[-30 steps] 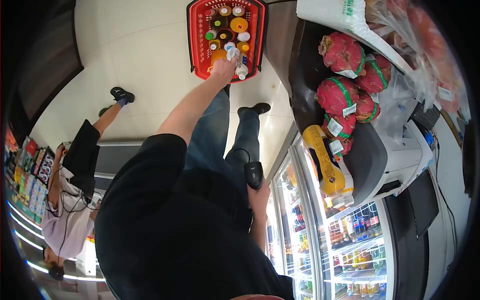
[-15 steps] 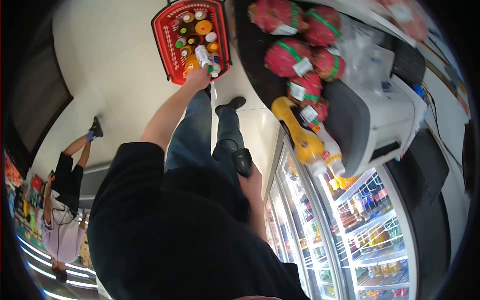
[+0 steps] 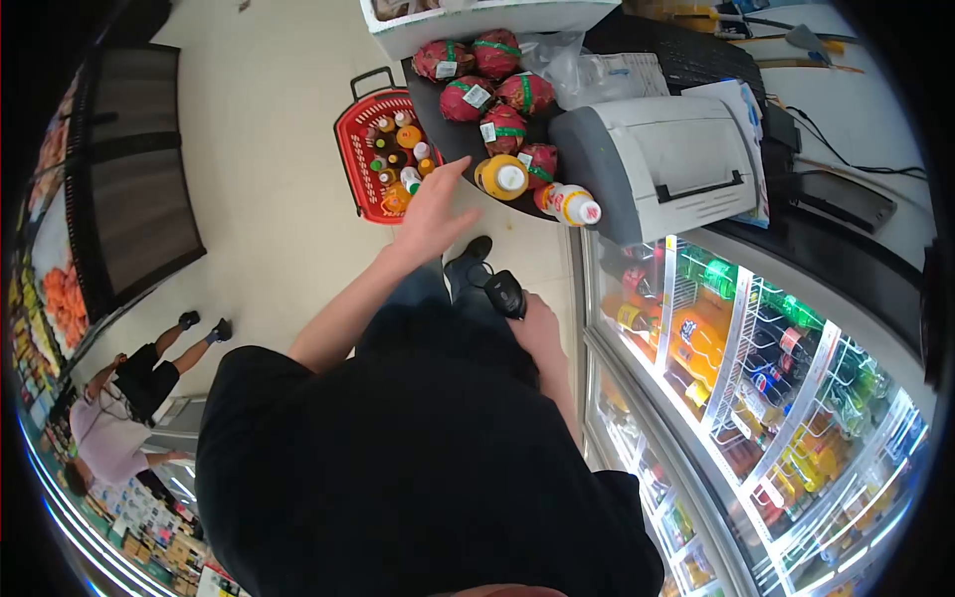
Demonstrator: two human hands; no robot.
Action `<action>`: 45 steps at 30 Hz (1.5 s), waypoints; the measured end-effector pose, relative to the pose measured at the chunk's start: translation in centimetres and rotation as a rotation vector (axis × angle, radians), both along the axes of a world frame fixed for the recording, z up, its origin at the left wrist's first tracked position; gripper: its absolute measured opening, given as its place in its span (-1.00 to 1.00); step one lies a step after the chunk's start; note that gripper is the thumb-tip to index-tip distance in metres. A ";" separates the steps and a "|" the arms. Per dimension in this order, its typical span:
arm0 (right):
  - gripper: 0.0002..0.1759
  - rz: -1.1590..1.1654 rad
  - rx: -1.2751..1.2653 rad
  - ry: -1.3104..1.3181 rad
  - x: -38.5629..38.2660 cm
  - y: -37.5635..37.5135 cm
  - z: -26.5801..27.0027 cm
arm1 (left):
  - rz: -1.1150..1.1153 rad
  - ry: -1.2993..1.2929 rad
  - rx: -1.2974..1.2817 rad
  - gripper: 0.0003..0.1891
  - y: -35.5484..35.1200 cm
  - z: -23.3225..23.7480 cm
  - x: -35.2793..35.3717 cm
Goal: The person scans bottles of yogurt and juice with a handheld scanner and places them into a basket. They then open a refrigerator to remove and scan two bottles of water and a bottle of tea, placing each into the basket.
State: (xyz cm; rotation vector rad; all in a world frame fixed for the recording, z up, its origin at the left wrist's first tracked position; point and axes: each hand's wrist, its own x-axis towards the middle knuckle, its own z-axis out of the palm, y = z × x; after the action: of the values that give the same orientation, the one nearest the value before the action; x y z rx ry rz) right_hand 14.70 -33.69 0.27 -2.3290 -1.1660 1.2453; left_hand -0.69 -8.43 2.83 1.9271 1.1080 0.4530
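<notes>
My left hand [image 3: 436,206] is lifted with its fingers spread and holds nothing. It hovers between the red basket [image 3: 356,149] on the floor and the dark counter edge [image 3: 426,95], close to an orange juice bottle [image 3: 500,177] lying on the counter. A second bottle with a white cap [image 3: 570,205] lies beside that one. Several pink dragon fruits [image 3: 479,92] with green bands and labels sit behind the bottles. My right hand [image 3: 540,328] is held near my waist, gripping a black barcode scanner [image 3: 506,295].
The basket holds several drink bottles. A grey printer-like machine [image 3: 662,164] stands on the counter above a lit glass-door drinks fridge [image 3: 736,358]. A white box [image 3: 477,18] sits behind the fruit. Another person [image 3: 114,423] stands by shelves at lower left.
My left hand has come out of the basket, let go of the white bottle there, and risen open toward the counter. The view has swung toward the counter and fridge. The scanner stays in my right hand.
</notes>
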 end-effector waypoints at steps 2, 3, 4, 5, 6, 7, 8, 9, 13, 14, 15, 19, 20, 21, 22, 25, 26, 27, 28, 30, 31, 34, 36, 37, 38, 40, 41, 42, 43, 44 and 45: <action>-0.52 -0.003 -0.004 0.016 1.7 -0.8 0.4 | 0.069 -0.022 0.192 -0.24 -1.2 0.0 3.0; -0.51 -0.009 -0.013 0.021 2.5 -1.6 0.8 | 0.068 -0.035 0.185 -0.25 -1.6 -0.2 4.2; -0.51 -0.029 0.009 0.011 3.1 -2.3 1.2 | 0.067 -0.045 0.181 -0.26 -1.5 -0.4 5.2; -0.51 -0.043 0.033 0.008 3.5 -3.0 1.6 | 0.070 -0.049 0.180 -0.27 -1.5 -0.5 5.6; -0.50 -0.057 0.056 0.004 3.9 -3.5 1.8 | 0.108 -0.026 0.127 -0.30 -1.6 -0.4 5.8; -0.51 -0.058 0.008 -0.014 4.2 -4.0 1.7 | 0.147 -0.005 0.074 -0.33 -1.6 -0.4 6.0; -0.54 -0.035 0.015 -0.020 4.5 -4.7 1.7 | 0.184 0.015 0.015 -0.35 -1.9 -0.5 6.1; -0.57 -0.015 0.023 -0.035 4.7 -5.2 1.4 | 0.197 0.014 0.017 -0.42 -2.1 -0.5 5.7; -0.62 0.020 0.064 -0.028 6.0 -6.9 1.5 | 0.219 -0.106 -0.527 -0.47 -4.1 4.0 1.9; -0.62 0.030 0.065 -0.015 6.3 -7.1 1.4 | 0.269 -0.231 -0.637 -0.46 -5.1 4.4 0.5; -0.62 0.041 0.066 -0.003 6.8 -7.1 1.7 | 0.317 -0.361 -0.744 -0.44 -6.1 4.6 -0.8; -0.61 0.068 0.050 0.049 7.6 -5.4 4.9 | 0.351 -0.943 -1.141 -0.38 -10.2 5.4 -3.8; -0.61 0.085 0.052 0.058 7.8 -5.0 5.5 | 0.369 -0.997 -1.180 -0.38 -11.1 5.9 -4.2; -0.61 0.104 0.057 0.045 7.9 -4.6 6.5 | 0.385 -1.053 -1.222 -0.37 -11.9 6.6 -4.4; -0.61 0.114 0.071 0.049 8.0 -4.4 6.9 | 0.397 -1.109 -1.267 -0.37 -12.4 6.9 -4.4; -0.60 0.125 0.120 0.069 8.4 -3.9 8.7 | 0.358 -1.132 -1.239 -0.38 -13.0 5.5 -4.9; -0.60 0.114 0.139 0.088 8.4 -3.6 10.0 | 0.355 -1.133 -1.237 -0.38 -13.2 5.2 -5.1; -0.60 0.102 0.158 0.106 8.3 -3.4 11.3 | 0.393 -1.075 -1.258 -0.36 -13.3 6.5 -4.6; -0.61 0.083 0.227 0.159 8.2 -3.4 12.4 | 0.359 -1.035 -1.251 -0.35 -13.4 6.5 -4.5; -0.63 0.036 0.366 0.263 8.1 -3.5 14.3 | 0.283 -0.948 -1.240 -0.34 -13.2 6.8 -4.2; -0.64 0.034 0.388 0.300 8.1 -3.6 15.1 | 0.290 -0.959 -1.310 -0.36 -13.5 7.3 -3.6; -0.67 0.032 0.440 0.389 7.8 -3.9 17.5 | 0.233 -0.843 -1.300 -0.31 -13.9 9.6 -2.6; -0.67 0.024 0.453 0.415 7.5 -4.3 18.8 | 0.215 -0.765 -1.286 -0.26 -14.2 9.4 -2.2; -0.68 0.049 0.460 0.388 7.5 -4.5 19.0 | 0.199 -0.728 -1.277 -0.26 -14.2 8.9 -2.1; -0.68 0.072 0.464 0.362 7.6 -4.7 19.4 | 0.181 -0.689 -1.272 -0.26 -14.4 8.6 -2.0; -0.68 0.092 0.454 0.292 7.8 -4.9 20.2 | 0.217 -0.577 -1.188 -0.30 -14.8 9.2 -1.1; -0.69 0.087 0.442 0.249 7.7 -4.8 20.7 | 0.218 -0.530 -1.149 -0.30 -14.9 9.6 -0.9; -0.69 0.082 0.428 0.206 7.7 -4.8 20.9 | 0.217 -0.485 -1.111 -0.31 -15.0 9.8 -0.6; -0.69 0.082 0.425 0.168 7.8 -4.9 20.8 | 0.204 -0.485 -1.093 -0.33 -15.1 9.9 -0.4; -0.69 0.083 0.423 0.131 7.9 -4.9 20.5 | 0.192 -0.485 -1.074 -0.35 -15.1 10.0 -0.5; -0.70 0.088 0.423 0.098 8.0 -4.8 20.3 | 0.184 -0.485 -1.051 -0.37 -15.0 10.1 -0.6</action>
State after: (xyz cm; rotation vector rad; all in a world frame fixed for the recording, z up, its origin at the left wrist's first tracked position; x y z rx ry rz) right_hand 22.66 -38.54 20.59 -1.9069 -1.3564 1.0071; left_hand -1.34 -23.40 12.96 0.7491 0.9129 0.3075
